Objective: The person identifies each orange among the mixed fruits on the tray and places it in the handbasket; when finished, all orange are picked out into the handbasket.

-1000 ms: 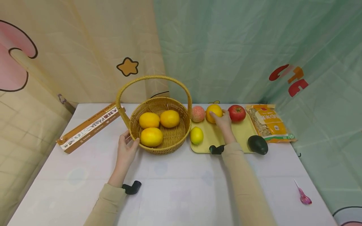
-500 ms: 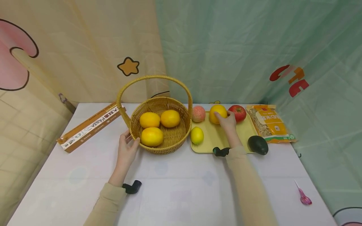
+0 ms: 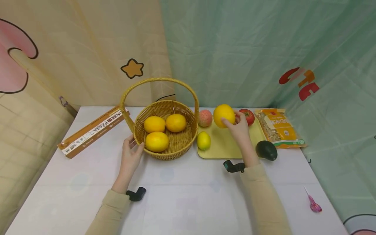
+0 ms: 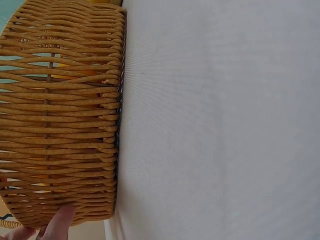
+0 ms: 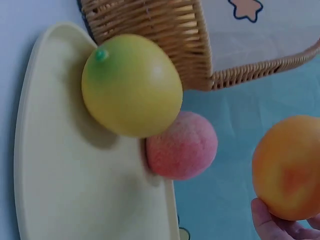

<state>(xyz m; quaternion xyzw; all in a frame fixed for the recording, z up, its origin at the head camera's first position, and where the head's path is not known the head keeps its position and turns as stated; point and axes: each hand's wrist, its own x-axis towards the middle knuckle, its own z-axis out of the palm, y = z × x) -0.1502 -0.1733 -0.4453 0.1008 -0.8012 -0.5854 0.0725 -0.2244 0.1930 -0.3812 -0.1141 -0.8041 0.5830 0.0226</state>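
Observation:
My left hand (image 3: 131,156) grips the near left side of a wicker basket (image 3: 182,147), with the thumb at the rim; the left wrist view shows a finger (image 4: 61,220) against the weave. Inside the basket lie three yellow mangoes (image 3: 157,142). My right hand (image 3: 240,127) holds another yellow-orange mango (image 3: 224,115) with a reddish blush (image 5: 290,170), raised over the pale yellow tray (image 3: 226,147). Thumb and fingers are round its near right side. On the tray's left sit a pink peach (image 3: 205,117) and a yellow-green lemon (image 3: 203,140). A red round fruit (image 3: 248,117) is partly hidden behind the right hand.
A dark green avocado (image 3: 266,150) lies at the tray's right front corner. Beyond it is an orange snack bag (image 3: 280,128). A long pasta box (image 3: 94,131) lies left of the basket, and a pink-wrapped lollipop (image 3: 314,204) near the right edge. Curtains (image 3: 223,55) hang behind the table.
My right hand first shifts right with the mango, then lifts it off the tray and back slightly left. My left hand stays at the basket.

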